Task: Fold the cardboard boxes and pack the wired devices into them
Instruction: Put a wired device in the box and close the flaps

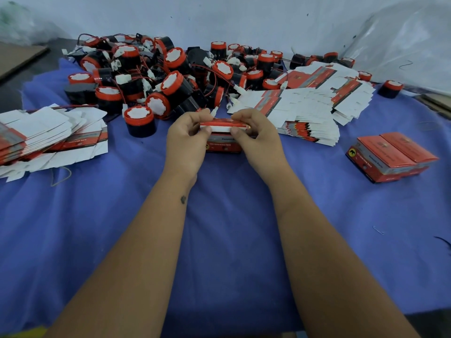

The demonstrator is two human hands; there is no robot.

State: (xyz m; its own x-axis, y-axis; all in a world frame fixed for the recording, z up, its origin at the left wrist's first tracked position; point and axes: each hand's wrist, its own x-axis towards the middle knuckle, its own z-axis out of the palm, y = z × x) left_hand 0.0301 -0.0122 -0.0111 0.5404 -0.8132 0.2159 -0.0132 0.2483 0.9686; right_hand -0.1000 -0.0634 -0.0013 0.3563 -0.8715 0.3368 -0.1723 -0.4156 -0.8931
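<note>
You're holding the red box [223, 140] dead centre on the blue cloth [231, 240], with your left hand [186, 140] at its 9 o'clock end and your right hand [256, 137] at its 3 o'clock end. Both thumbs and forefingers are pinching the white top flap [220, 128], the other fingers curling around the box ends. I can't tell whether a device is already inside.

Handling-wise, this looks like thin printed card: light, a bit springy, easy to crease if you're squeezing the walls. I'd keep gripping at the corners and fold lines, where it's stiffest, and work the flap from its edge.

The pile of wired devices [170, 76] is sitting at 11 to 12 o'clock. They look like hard plastic, heavier than the card, with thin red wires tangling together, so you're better off taking one by the round body, not the lead. Flat box blanks [307, 108] are lying at 1 o'clock, another stack [48, 135] at 9 o'clock, and finished boxes [393, 156] at 3 o'clock.
</note>
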